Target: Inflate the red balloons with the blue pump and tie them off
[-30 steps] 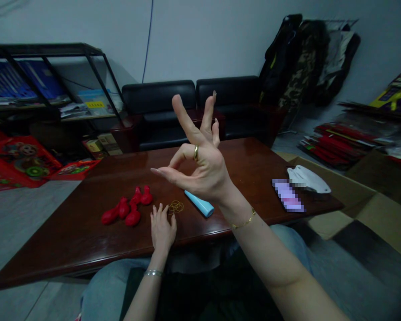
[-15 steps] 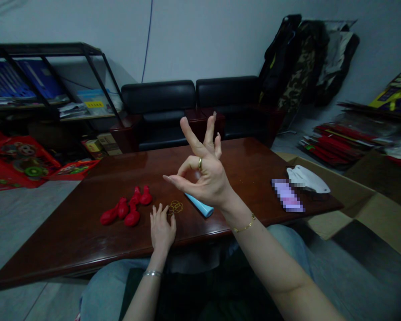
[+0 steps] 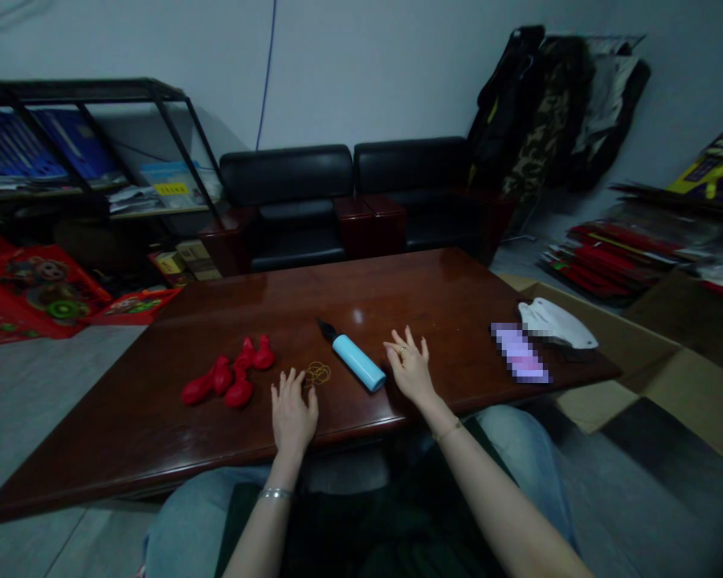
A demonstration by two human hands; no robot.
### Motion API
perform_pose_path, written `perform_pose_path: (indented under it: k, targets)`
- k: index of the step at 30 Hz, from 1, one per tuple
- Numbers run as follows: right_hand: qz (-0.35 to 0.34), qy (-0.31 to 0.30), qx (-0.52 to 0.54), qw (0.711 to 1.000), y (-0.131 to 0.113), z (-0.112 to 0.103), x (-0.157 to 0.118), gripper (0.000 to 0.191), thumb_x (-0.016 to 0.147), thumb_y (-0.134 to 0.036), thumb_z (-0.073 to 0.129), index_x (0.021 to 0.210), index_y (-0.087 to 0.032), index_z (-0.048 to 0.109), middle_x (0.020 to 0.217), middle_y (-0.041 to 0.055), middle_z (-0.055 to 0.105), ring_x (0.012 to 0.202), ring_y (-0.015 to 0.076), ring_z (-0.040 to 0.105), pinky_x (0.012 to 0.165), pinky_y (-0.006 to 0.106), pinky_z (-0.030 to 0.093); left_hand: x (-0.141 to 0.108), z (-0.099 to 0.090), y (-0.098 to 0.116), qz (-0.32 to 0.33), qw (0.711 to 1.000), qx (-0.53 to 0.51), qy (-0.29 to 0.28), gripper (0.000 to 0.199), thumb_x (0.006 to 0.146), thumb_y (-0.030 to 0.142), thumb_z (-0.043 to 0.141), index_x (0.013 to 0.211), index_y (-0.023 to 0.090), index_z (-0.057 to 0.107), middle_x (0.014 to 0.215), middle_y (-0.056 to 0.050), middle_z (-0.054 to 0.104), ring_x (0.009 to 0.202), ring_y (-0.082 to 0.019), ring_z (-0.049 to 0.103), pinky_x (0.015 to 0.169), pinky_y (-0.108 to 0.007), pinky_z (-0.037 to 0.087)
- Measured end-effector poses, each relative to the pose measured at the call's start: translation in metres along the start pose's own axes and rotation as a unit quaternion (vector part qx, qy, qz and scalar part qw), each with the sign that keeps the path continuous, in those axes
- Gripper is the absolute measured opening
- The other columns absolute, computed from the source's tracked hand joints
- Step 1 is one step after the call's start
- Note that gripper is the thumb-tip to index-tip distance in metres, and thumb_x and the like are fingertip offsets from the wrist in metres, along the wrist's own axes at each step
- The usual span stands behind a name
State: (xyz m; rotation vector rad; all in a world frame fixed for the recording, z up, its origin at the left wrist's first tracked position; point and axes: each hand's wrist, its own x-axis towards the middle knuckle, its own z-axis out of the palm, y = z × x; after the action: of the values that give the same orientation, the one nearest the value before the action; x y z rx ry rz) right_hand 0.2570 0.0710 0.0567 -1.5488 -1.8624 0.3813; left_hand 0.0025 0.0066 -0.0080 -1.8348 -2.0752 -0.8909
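My left hand lies flat on the dark wooden table, fingers stretched out and holding nothing. Thin yellow rubber bands sit by its fingertips. Left of it is a group of several red balloons, not inflated. A light blue balloon pump with a black nozzle lies slanted between my hands. Just right of the pump, my right hand is low over the table or on it, fingers apart with nothing in them.
A pixelated purple phone-like object and a white item lie at the table's right. Beyond that edge stands an open cardboard box. Black sofas are behind the table, and a shelf with blue binders is at the left.
My right hand has come down from its raised sign, thumb and forefinger in a ring, to the table beside the pump, which shows in full. The left hand stays put.
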Motion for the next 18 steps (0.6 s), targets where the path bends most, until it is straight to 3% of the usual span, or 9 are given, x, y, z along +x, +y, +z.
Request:
perform_pose_path:
  k: [6,13,18]
  targets:
    - [0.026,-0.047,-0.077,0.996,0.036,0.024,-0.012,0.048,0.101,-0.034,0.028,0.133,-0.015,0.057,0.152,0.0092,0.043,0.150,0.0294,0.017,0.120,0.057,0.013,0.000,-0.001,0.001,-0.003,1.000,0.002,-0.002,0.042,0.094,0.028,0.046,0.129,0.008,0.057,0.140,-0.019,0.055,0.139,-0.036,0.041,0.117,-0.057,0.029]
    - [0.018,-0.067,-0.155,0.985,0.042,0.032,-0.019,0.049,0.100,-0.036,0.029,0.141,-0.018,0.050,0.158,0.0079,0.033,0.152,0.0315,0.004,0.120,0.059,0.003,-0.001,-0.006,0.006,0.010,1.000,0.019,0.004,0.045,0.093,0.028,0.049,0.132,0.007,0.055,0.145,-0.020,0.050,0.145,-0.038,0.030,0.117,-0.060,0.026]
    - [0.016,-0.071,-0.191,0.979,0.042,0.029,-0.020,0.050,0.101,-0.037,0.027,0.141,-0.019,0.050,0.161,0.0107,0.026,0.151,0.0338,-0.004,0.118,0.062,0.002,0.007,-0.011,0.007,0.026,0.999,0.029,0.006,0.050,0.092,0.029,0.051,0.136,0.005,0.050,0.150,-0.021,0.043,0.147,-0.038,0.024,0.118,-0.057,0.026]
